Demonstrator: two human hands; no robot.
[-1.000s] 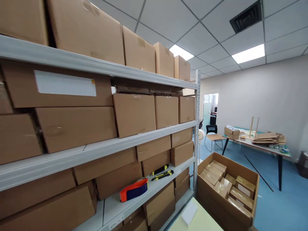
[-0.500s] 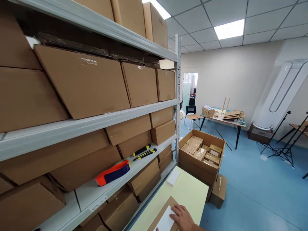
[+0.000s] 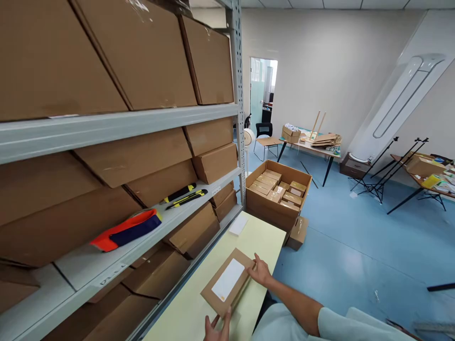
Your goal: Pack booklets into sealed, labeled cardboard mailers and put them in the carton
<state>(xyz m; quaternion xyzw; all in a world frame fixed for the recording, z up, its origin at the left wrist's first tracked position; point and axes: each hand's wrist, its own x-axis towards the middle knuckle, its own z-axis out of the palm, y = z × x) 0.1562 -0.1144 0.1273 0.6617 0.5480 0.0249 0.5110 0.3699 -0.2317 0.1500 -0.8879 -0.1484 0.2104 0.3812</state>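
A flat brown cardboard box (image 3: 241, 258) with a white label (image 3: 228, 279) on top lies at a slant over the pale yellow table (image 3: 190, 296). At its far right edge, my right hand (image 3: 260, 271) grips the side with bent fingers. My left hand (image 3: 217, 330) is at the near end, fingers apart, one digit touching the near corner; the frame's bottom edge cuts off the rest of it. Farther up the table lies a white stack of labels or paper (image 3: 238, 225).
Metal shelving (image 3: 177, 121) full of cartons runs along the left. Its ledge carries two utility knives (image 3: 186, 199) and an orange and navy band (image 3: 130, 230). A large open carton (image 3: 266, 215) of small boxes stands past the table, another box (image 3: 297, 233) beside it.
The view has swung down and right. My right hand has moved from the label on top to the box's side edge. My left hand has come further into view at the near end.
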